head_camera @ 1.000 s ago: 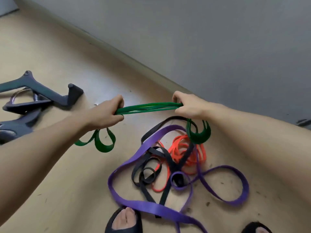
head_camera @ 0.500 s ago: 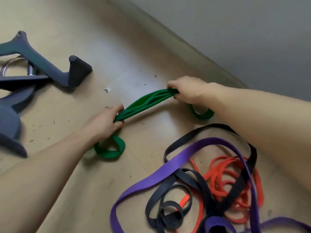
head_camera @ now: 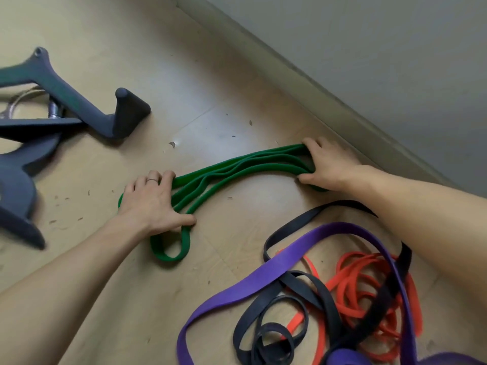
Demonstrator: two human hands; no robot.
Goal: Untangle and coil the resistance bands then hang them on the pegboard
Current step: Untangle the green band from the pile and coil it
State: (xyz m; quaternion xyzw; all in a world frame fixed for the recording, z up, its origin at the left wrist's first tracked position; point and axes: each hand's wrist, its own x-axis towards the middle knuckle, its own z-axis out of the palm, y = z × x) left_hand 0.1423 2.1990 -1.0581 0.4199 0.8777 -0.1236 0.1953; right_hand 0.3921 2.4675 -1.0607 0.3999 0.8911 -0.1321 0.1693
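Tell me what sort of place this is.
Probably a home gym or workout corner. Resistance bands lie on the wood-look floor: a green band under both hands, a tangled purple band, and dark cable-machine handles beside them.

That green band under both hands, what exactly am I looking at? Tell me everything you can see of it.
The green band is a flat, matte strap that looks like rubber, folded into several strands lying side by side on the wooden floor near the wall's base. It runs in a shallow arc between the hands. The left hand rests on one end with fingers spread, where loops stick out below and beside it. The right hand grips the other end with curled fingers. It lies apart from the purple, black and orange tangle.
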